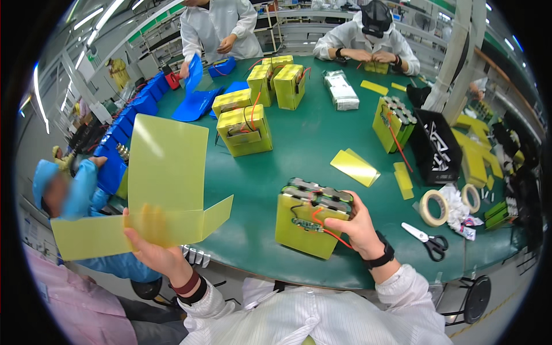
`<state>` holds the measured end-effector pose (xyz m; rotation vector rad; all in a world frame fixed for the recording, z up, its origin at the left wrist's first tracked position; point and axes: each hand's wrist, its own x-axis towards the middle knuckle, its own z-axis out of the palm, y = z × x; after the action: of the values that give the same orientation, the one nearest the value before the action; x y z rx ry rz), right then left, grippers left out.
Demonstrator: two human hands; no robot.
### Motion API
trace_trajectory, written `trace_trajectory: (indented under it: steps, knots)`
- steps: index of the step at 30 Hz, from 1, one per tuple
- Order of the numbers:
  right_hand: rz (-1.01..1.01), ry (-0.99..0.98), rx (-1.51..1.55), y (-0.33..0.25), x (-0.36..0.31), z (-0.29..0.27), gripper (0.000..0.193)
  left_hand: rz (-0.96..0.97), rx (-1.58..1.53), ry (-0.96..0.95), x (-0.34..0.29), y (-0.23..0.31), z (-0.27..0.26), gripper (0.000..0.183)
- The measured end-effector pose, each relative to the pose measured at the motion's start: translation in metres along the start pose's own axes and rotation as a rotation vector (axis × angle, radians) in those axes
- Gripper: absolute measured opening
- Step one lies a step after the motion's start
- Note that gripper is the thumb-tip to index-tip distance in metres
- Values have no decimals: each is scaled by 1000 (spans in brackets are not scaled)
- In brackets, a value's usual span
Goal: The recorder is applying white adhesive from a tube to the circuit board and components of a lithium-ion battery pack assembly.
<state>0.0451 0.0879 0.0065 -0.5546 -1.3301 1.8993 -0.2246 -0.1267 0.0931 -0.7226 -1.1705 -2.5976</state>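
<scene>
My left hand (156, 253) grips a large translucent yellow-green insulation sheet (168, 164) at its lower part; the fingers show through from behind it. The sheet has a tall upright panel, a strip to the left and a flap folded up at the right. With my right hand (363, 227) I hold a battery pack (305, 238) by its right side, tilted at the table's near side. Its top shows cell ends and metal strips. A small green circuit board (306, 224) sits on its front face, and a red wire (338, 238) runs off beneath my thumb.
Several wrapped battery packs (244, 129) stand at the back left, near blue sheets (198, 105). Flat yellow pieces (355, 167), an unwrapped pack (393, 123), a black bin (435, 146), tape (433, 208) and scissors (428, 241) lie rightward. Co-workers (371, 40) stand or sit around the green table (310, 135).
</scene>
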Motion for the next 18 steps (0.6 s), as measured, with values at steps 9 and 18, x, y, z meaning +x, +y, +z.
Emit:
trace_trajectory:
  steps: [9, 18]
  knots:
    - [-141, 318, 266, -34, -57, -40, 47, -302, -130, -34, -27, -38, 37, 39]
    - [-288, 373, 334, -85, -90, -39, 55, -844, -276, 12, -101, -88, 41, 44]
